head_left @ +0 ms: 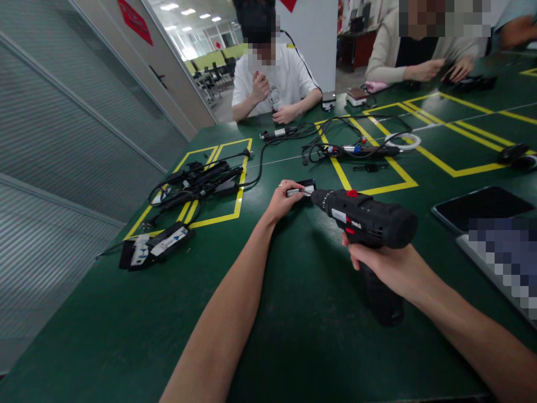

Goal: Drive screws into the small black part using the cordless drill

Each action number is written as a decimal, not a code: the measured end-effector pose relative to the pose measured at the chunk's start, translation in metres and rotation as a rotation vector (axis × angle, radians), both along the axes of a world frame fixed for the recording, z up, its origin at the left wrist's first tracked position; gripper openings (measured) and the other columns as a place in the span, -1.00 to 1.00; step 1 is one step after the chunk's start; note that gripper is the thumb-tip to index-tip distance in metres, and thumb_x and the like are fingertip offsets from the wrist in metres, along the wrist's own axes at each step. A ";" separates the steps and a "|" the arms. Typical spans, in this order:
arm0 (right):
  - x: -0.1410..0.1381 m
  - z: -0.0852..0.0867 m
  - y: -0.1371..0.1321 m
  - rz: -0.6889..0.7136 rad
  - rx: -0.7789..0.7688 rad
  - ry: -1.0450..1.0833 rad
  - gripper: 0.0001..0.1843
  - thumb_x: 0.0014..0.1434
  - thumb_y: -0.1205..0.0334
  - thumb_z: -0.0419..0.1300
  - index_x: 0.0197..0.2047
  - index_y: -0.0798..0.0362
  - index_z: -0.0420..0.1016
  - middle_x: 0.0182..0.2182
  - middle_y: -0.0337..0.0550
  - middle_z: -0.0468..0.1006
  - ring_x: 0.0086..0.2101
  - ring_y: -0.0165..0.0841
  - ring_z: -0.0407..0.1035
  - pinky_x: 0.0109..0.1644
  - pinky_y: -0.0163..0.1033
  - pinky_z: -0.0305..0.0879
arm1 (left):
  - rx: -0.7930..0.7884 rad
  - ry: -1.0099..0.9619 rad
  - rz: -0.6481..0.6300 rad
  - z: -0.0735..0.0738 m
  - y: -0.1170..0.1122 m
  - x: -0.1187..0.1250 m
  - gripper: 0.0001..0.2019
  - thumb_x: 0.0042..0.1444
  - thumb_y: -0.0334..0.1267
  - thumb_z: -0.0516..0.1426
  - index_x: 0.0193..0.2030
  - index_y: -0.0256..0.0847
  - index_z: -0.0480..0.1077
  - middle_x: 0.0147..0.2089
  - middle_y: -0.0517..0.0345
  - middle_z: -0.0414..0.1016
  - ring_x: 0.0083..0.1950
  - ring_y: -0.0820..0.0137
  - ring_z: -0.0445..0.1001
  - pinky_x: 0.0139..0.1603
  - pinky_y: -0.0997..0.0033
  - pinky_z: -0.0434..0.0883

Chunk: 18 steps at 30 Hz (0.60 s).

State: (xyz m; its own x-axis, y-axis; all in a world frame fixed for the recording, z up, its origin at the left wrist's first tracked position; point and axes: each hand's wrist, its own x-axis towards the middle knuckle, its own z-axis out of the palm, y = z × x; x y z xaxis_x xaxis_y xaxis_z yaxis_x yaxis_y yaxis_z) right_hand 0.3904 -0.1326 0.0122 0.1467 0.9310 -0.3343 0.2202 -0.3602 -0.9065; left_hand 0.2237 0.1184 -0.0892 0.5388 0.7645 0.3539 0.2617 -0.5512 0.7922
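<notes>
My right hand (390, 266) is wrapped round the grip of a black cordless drill (364, 221) with red buttons, held above the green table (126, 336). The drill's chuck points left at a small black part (305, 184) with a white strip. My left hand (282, 200) pinches that part against the table, fingers closed on it, right at the drill's tip.
Black adapters and cables (197, 179) lie in a yellow-taped box at left, with more black units (157, 245) nearer. Tangled cables and a white ring (403, 141) lie ahead. A tablet (482, 206) sits at right. One person sits opposite, another at the far right.
</notes>
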 end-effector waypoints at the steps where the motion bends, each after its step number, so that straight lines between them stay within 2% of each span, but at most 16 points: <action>1: 0.000 0.000 0.000 -0.001 0.001 -0.002 -0.90 0.10 0.19 0.16 -0.32 0.01 0.45 -0.53 -0.26 0.47 -0.46 -0.35 0.38 -0.39 -0.26 0.25 | 0.004 -0.003 -0.001 0.000 0.000 0.000 -0.83 0.05 -0.24 0.20 -0.19 -0.15 0.52 -0.12 0.09 0.43 0.02 0.30 0.38 0.17 0.21 0.28; 8: 0.000 0.003 0.002 -0.008 -0.001 -0.004 -0.90 0.11 0.19 0.15 -0.38 0.02 0.41 -0.57 -0.28 0.44 -0.49 -0.38 0.31 -0.40 -0.26 0.19 | 0.013 -0.020 -0.012 -0.001 0.001 0.000 -0.83 0.05 -0.25 0.21 -0.19 -0.17 0.52 -0.14 0.09 0.44 0.03 0.29 0.37 0.17 0.20 0.27; 13: 0.000 0.005 0.001 -0.003 -0.009 0.010 -0.91 0.11 0.19 0.16 -0.35 0.01 0.41 -0.57 -0.29 0.44 -0.51 -0.39 0.29 -0.41 -0.25 0.17 | -0.003 -0.005 -0.010 0.000 0.000 -0.001 -0.82 0.05 -0.26 0.21 -0.18 -0.16 0.52 -0.11 0.09 0.42 0.04 0.29 0.36 0.18 0.20 0.26; 18: 0.000 0.005 0.001 0.000 -0.014 -0.010 -0.87 0.13 0.18 0.14 -0.41 0.02 0.38 -0.57 -0.27 0.44 -0.51 -0.39 0.29 -0.40 -0.24 0.17 | 0.003 -0.005 -0.010 0.000 -0.001 -0.001 -0.82 0.05 -0.27 0.21 -0.18 -0.17 0.52 -0.11 0.08 0.42 0.04 0.30 0.36 0.16 0.23 0.27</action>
